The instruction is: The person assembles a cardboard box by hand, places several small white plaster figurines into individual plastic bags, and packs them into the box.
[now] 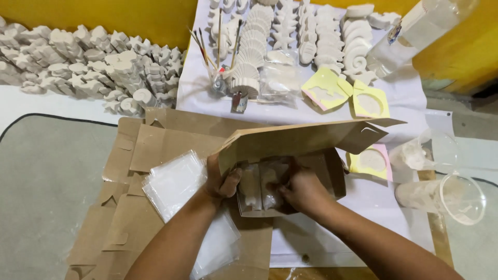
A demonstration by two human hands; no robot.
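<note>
A yellow wall was seen behind a worktop (46, 171) covered partly in grey and partly in white sheeting. From the head view, a brown cardboard box (290, 155) lay near the middle of the worktop and is taken here as the landmark. Its long lid flap was raised and ran from left to right, tilted slightly up toward the right, so the box's long axis lay across the picture with its opening turned toward the person.

The left hand (220, 179) was closed on the left end of the flap, thumb over the edge and fingers (228, 182) pressed against the card. The right hand (301, 189) was set inside the opening, its fingers curled around small bagged white plaster pieces (258, 186) that stood upright in the box; how tightly they were pinched could not be told.

The step would be judged well done if the flap were kept lifted clear while the pieces were seated side by side, upright, without being forced against the card walls.

Left of the box, a stack of clear plastic bags (174, 181) lay on flattened cardboard blanks (124, 228). Behind the box, rows of white plaster casts (290, 31) were laid out, with paintbrushes (207, 49) standing in a holder and yellow moulds (332, 88) beside them. Farther left behind it, more casts (88, 65) were piled. Right of the box, clear plastic cups (456, 197) lay on their sides.
</note>
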